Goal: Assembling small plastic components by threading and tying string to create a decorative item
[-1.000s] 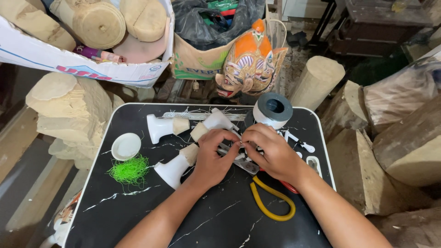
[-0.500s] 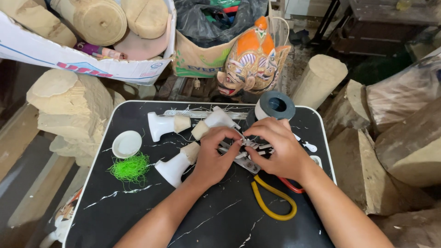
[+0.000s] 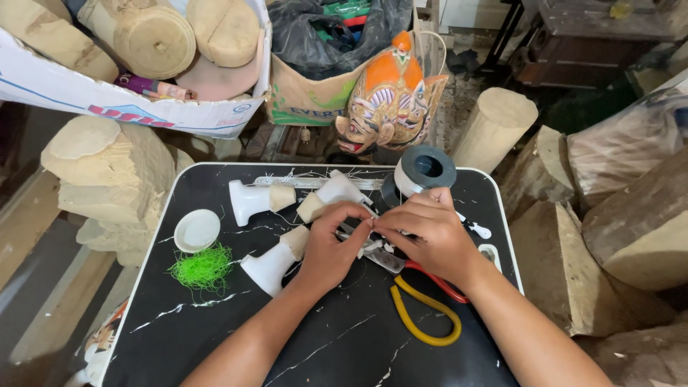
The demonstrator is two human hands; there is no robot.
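Palm-down, left hand (image 3: 328,247) and right hand (image 3: 428,233) meet fingertip to fingertip, pinching something small above the scissors (image 3: 412,290).

I can't make out what my left hand (image 3: 331,247) and right hand (image 3: 428,236) pinch between them; it's too small and covered. The scissors (image 3: 419,297) blades vanish under my right palm. The desk (image 3: 344,351) runs off the near edge.

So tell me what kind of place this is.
Most likely a woodcarving or mask-making workshop. Rough-cut wood blocks are stacked around a small black table, a painted carved mask leans behind it, and both hands, left hand and right hand, work at something small between the fingertips above scissors.
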